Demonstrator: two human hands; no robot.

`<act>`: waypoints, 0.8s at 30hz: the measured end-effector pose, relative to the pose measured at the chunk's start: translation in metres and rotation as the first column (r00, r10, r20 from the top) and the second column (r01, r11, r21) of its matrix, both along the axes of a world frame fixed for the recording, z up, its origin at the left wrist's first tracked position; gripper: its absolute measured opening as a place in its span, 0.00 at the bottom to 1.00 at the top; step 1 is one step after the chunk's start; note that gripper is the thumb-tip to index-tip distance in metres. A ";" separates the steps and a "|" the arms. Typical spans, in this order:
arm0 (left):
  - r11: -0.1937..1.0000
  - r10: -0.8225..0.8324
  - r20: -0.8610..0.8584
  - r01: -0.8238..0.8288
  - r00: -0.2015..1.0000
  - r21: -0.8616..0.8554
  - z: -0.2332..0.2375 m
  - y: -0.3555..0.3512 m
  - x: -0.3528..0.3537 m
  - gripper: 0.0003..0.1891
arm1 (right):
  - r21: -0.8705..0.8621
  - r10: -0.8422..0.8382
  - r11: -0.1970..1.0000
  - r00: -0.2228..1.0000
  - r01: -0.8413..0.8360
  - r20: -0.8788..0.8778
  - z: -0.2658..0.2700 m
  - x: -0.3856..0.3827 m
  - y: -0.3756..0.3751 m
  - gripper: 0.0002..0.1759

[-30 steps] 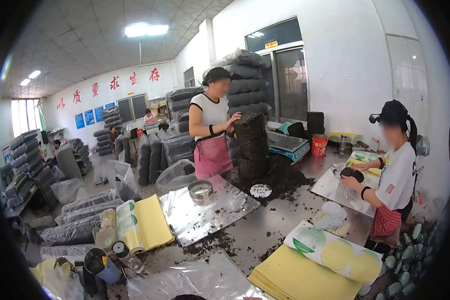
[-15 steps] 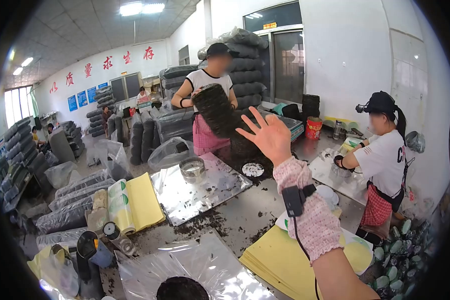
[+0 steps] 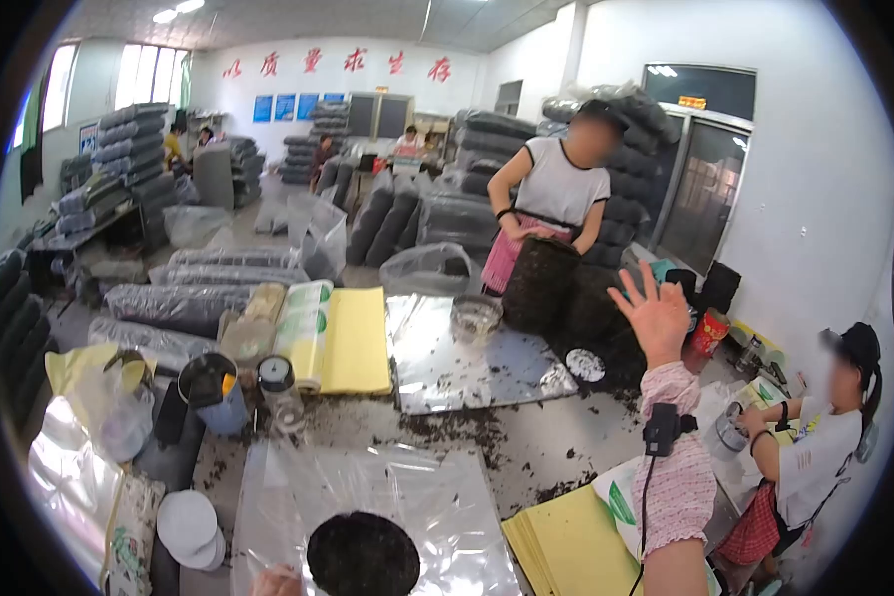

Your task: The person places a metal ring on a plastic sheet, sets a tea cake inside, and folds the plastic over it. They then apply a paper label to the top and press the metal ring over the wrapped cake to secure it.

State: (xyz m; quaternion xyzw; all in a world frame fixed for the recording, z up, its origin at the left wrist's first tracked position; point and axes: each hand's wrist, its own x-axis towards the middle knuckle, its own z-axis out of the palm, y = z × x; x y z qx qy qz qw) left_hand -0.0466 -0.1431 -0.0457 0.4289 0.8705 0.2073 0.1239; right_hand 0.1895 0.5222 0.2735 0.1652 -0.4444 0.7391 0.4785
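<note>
My right hand (image 3: 654,316) is raised over the table, its palm toward me. Its thumb and index finger curve together, the other fingers are spread, and it holds nothing. The wrist wears a pink checked sleeve cover (image 3: 680,477) with a small black device and cable. At the bottom edge my left hand (image 3: 276,581) shows only in part, its fingers curled at the clear plastic film (image 3: 278,507). Beside it a round, dark, flaky disc (image 3: 364,556), like dried seaweed, lies on the film-covered sheet. Yellow paper sheets (image 3: 571,541) lie under my right forearm.
A person (image 3: 566,184) across the table handles a tall dark stack (image 3: 541,283). Another person (image 3: 815,437) works at the right. A shiny metal sheet (image 3: 447,368) carries a clear ring (image 3: 477,320). A blue cup (image 3: 219,397), a jar (image 3: 280,392) and white discs (image 3: 189,526) stand left.
The view has turned left and down. My left hand has come into view at the bottom. My right hand remains raised. The person opposite has lowered the dark stack onto the table.
</note>
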 end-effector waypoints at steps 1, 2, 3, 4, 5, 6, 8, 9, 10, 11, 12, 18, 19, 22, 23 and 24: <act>1.000 0.000 0.000 0.000 1.000 -0.022 0.002 0.001 -0.001 0.33 | 0.003 0.007 1.000 1.000 -0.007 -0.009 0.005 -0.001 -0.004 0.13; 0.999 -0.008 0.002 0.008 1.000 -0.040 0.001 0.001 -0.003 0.33 | -0.022 0.013 1.000 1.000 -0.013 -0.015 0.007 -0.002 -0.008 0.13; 0.998 -0.019 0.007 0.019 1.000 -0.052 -0.001 0.001 -0.003 0.33 | -0.041 0.016 0.999 1.000 -0.017 -0.017 0.010 -0.004 -0.013 0.13; 1.000 -0.028 0.125 0.028 0.992 0.004 -0.002 -0.001 -0.005 0.33 | -0.056 0.025 0.998 0.999 -0.027 -0.023 0.012 -0.006 -0.015 0.13; 0.998 -0.056 0.058 0.055 0.997 0.023 0.000 0.001 -0.002 0.33 | -0.068 0.009 0.998 1.000 -0.009 0.009 0.010 -0.008 -0.012 0.13; 0.996 -0.084 -0.012 0.085 0.996 0.034 0.003 0.001 0.000 0.34 | -0.085 -0.008 0.996 0.999 0.011 0.038 0.003 -0.007 -0.005 0.12; 0.991 -0.048 0.018 0.050 0.999 -0.123 0.025 0.006 0.002 0.32 | -0.100 0.047 0.994 0.989 -0.034 0.138 -0.035 -0.009 0.012 0.09; 0.990 -0.100 -0.080 0.091 0.992 -0.111 0.015 0.000 0.000 0.31 | -0.101 0.117 0.990 0.969 -0.096 0.216 -0.065 -0.010 0.023 0.08; 0.987 -0.147 -0.185 0.131 0.972 -0.096 -0.011 -0.009 -0.001 0.30 | -0.150 0.137 0.984 0.938 -0.093 0.317 -0.100 -0.009 0.022 0.10; 0.982 -0.188 -0.293 0.170 0.937 -0.086 -0.032 -0.016 -0.004 0.29 | -0.235 0.171 0.969 0.880 -0.070 0.443 -0.152 -0.008 0.003 0.12; 0.970 -0.239 -0.298 0.212 0.924 -0.119 -0.046 -0.020 -0.008 0.29 | -0.322 0.225 0.946 0.799 -0.042 0.558 -0.203 -0.008 -0.022 0.15; 0.984 -0.176 -0.114 0.177 0.978 -0.003 -0.043 -0.018 -0.013 0.25 | -0.407 0.354 0.911 0.391 0.061 0.850 -0.334 0.009 -0.173 0.10; 0.979 -0.197 -0.136 0.202 0.971 0.029 -0.045 -0.019 -0.014 0.25 | -0.378 0.344 0.924 0.324 0.047 0.881 -0.334 0.013 -0.188 0.10; 0.972 -0.233 -0.161 0.237 0.959 0.004 -0.039 -0.016 -0.014 0.24 | -0.313 0.302 0.949 0.181 0.034 0.936 -0.338 0.028 -0.222 0.12; 0.965 -0.262 -0.176 0.260 0.949 -0.039 -0.035 -0.017 -0.015 0.24 | -0.394 0.377 0.916 0.179 0.069 0.909 -0.340 0.033 -0.229 0.12; 0.972 -0.228 -0.129 0.219 0.965 -0.084 -0.029 -0.016 -0.015 0.25 | -0.468 0.446 0.878 0.185 0.098 0.876 -0.338 0.036 -0.235 0.13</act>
